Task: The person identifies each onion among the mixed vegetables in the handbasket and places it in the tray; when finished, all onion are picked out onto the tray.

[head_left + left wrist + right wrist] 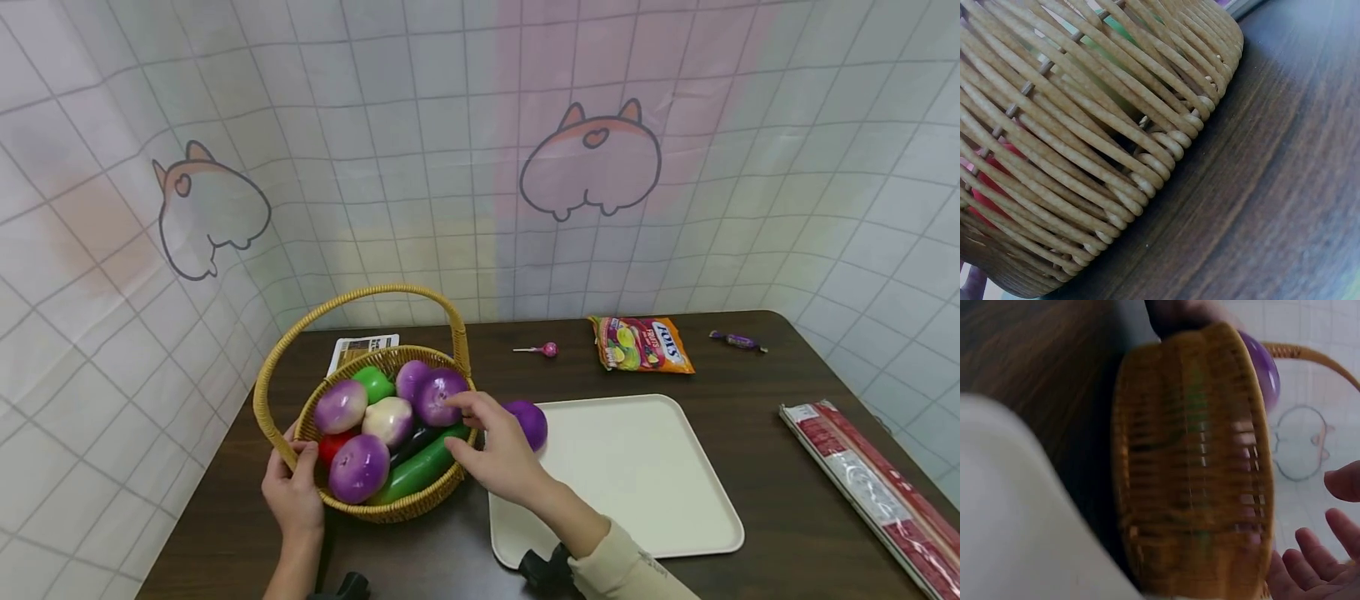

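Observation:
In the head view a wicker basket [397,505] holds toy vegetables: several purple onions [359,469], a whitish purple-topped one [387,421], a green pepper [373,383], a cucumber [423,469], a dark eggplant [411,446] and a partly hidden red one [333,447]. My left hand [296,492] grips the basket's left side where the handle [262,392] meets the rim. Over the right rim reaches my right hand [498,446], fingers and thumb spread, fingertips close to a purple onion [438,398]. The right wrist view shows these fingers [1313,559] apart, with nothing between them.
Right of the basket lies a cream tray [630,475], with a purple round vegetable [529,423] at its far-left corner. Further back are a lollipop [549,349], a candy bag [643,345] and a wrapped candy [738,341]. A long red-and-white package [862,492] lies along the right edge.

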Demonstrator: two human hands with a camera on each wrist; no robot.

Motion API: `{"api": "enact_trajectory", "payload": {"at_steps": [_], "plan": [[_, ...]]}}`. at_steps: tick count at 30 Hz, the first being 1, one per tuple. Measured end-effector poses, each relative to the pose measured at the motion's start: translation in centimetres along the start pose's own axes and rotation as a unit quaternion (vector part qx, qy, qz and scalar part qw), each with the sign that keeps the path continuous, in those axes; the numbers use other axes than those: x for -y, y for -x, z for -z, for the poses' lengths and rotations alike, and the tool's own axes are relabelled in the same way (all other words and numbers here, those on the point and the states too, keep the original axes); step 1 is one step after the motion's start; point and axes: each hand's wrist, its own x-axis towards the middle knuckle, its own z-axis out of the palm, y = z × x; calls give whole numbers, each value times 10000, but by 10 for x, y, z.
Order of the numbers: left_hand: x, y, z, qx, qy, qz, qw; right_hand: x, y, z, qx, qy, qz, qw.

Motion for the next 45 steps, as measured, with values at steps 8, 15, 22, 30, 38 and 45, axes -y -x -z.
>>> {"api": "enact_trajectory", "payload": {"at_steps": [8, 15, 22, 30, 38, 45], "plan": [[2, 0, 1, -39, -79, 4, 10000, 11, -9, -31, 491, -16, -68, 9988], [2, 0, 0, -108, -93, 77, 9999, 17, -19, -51, 937, 190, -252, 9951], [3, 0, 0, -105, -23, -45, 9999, 14, -28, -61, 935, -118, -307, 9951], [3, -1, 0, -80, 76, -20, 9999, 13, -29, -67, 1398, -67, 61, 9901], [1, 0, -2, -149, -25, 64, 9999, 20, -27, -77, 1619, 1302, 162, 9780], [2, -1, -2, -66, 116, 6, 9999, 20, -28, -81, 1522, 1354, 204, 9788]]}}
